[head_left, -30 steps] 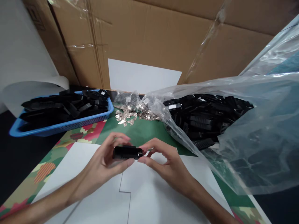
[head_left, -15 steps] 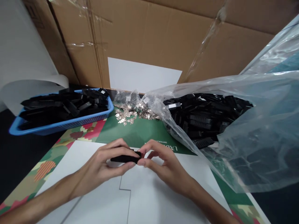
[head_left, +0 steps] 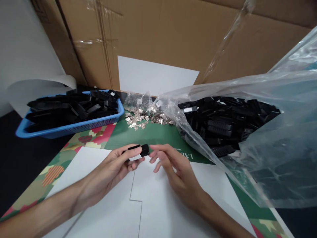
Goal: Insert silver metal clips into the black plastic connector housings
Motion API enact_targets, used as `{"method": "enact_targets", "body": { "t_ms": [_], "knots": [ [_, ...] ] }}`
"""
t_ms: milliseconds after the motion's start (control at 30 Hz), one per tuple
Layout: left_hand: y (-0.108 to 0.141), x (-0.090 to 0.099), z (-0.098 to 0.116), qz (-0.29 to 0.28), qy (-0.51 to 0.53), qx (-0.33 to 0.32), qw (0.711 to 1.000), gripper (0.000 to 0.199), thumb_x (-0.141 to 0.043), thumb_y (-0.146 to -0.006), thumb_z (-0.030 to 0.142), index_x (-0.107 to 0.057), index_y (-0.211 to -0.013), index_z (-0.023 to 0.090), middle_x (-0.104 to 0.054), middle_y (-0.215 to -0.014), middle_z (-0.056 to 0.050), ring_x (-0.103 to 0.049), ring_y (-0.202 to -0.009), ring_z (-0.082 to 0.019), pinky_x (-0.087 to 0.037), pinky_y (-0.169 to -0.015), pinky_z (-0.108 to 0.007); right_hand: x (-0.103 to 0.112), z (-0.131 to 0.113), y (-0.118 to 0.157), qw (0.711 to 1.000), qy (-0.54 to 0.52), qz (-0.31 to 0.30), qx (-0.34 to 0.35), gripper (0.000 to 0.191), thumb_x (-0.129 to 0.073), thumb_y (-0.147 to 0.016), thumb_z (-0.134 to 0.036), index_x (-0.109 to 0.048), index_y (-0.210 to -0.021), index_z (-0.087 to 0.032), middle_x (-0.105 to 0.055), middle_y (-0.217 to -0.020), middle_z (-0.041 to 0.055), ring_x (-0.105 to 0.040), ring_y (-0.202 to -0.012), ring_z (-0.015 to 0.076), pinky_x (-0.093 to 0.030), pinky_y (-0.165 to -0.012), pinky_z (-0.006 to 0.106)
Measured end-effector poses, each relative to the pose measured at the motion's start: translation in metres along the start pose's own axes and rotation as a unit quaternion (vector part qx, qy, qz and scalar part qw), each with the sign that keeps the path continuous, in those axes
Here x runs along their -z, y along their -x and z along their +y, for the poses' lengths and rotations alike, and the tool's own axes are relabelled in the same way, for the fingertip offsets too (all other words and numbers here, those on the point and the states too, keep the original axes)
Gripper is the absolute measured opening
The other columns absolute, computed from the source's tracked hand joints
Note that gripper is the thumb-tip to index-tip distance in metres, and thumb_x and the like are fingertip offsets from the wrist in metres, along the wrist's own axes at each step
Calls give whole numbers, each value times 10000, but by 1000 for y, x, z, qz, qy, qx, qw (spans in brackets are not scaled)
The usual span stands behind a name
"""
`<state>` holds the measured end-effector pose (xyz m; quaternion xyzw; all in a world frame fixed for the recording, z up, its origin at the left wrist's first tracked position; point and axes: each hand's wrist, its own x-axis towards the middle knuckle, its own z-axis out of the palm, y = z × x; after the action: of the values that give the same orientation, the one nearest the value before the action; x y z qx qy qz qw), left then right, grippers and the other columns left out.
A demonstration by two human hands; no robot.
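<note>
A small black plastic case (head_left: 145,150) with a white label on its side is held in my left hand (head_left: 116,165), thumb on the near side and fingers beneath and behind. Its right end sticks out past the thumb. Close to that end is my right hand (head_left: 175,168), fingers apart and slightly bent, with nothing visible in it. Both hands are above white sheets (head_left: 99,205) on the table. Beyond them lies a pile of small shiny metal pieces (head_left: 136,119).
At the left stands a blue basket (head_left: 81,127) heaped with black plastic parts (head_left: 56,107). A clear plastic bag (head_left: 272,158) full of similar black parts (head_left: 220,125) lies open at the right. A cardboard box (head_left: 158,36) with a white paper (head_left: 156,74) rises behind.
My left hand has turned the black case, so its white-labelled side now shows. My right hand has let go of the case's end and opened. The view has shifted slightly.
</note>
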<state>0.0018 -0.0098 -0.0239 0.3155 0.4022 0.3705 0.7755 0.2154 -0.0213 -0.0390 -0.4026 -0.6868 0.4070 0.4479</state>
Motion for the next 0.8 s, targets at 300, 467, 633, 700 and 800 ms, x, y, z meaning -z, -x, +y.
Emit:
{"method": "enact_targets", "body": {
  "t_ms": [300,467,633,700,800],
  "knots": [
    [-4,2,-7,-8,-42,10,999,167,-774,-913,379,-761,-914,212,-529,-859,25,-423,-746,-105,-474,-995,-251,-4,7,-1,959,226,-2,172,301,-530,-1071,-142,-603,-1359,-94,-683,-1099,131,-685,-960,203,-601,-814,340],
    [0,3,-3,-16,-96,22,995,253,-737,-919,488,-749,-886,238,-512,-785,12,-516,-909,-177,-447,-1006,-313,-5,8,2,940,268,-14,211,328,-421,-1078,-49,-558,-1375,-56,-670,-1081,152,-666,-962,212,-571,-824,341],
    [4,1,8,-17,-142,13,990,318,-727,-904,549,-756,-915,233,-591,-888,-13,-536,-971,-206,-435,-917,-314,8,3,-12,984,112,-46,132,200,-516,-1093,-193,-667,-1224,-191,-667,-930,35,-650,-833,152,-544,-771,272],
    [2,2,12,1,-132,1,991,302,-740,-901,533,-758,-1004,250,-627,-962,-10,-542,-968,-193,-423,-898,-301,15,7,-27,989,90,-76,91,251,-477,-1117,-289,-675,-1245,-201,-683,-974,41,-671,-861,152,-558,-787,271],
    [-3,7,17,39,-83,-8,996,324,-810,-856,472,-708,-1102,288,-670,-1051,-1,-576,-1028,-200,-416,-914,-302,20,20,-55,973,204,-81,74,388,-334,-1148,-320,-634,-1366,-206,-665,-1109,81,-676,-978,171,-579,-874,308]
  ]
}}
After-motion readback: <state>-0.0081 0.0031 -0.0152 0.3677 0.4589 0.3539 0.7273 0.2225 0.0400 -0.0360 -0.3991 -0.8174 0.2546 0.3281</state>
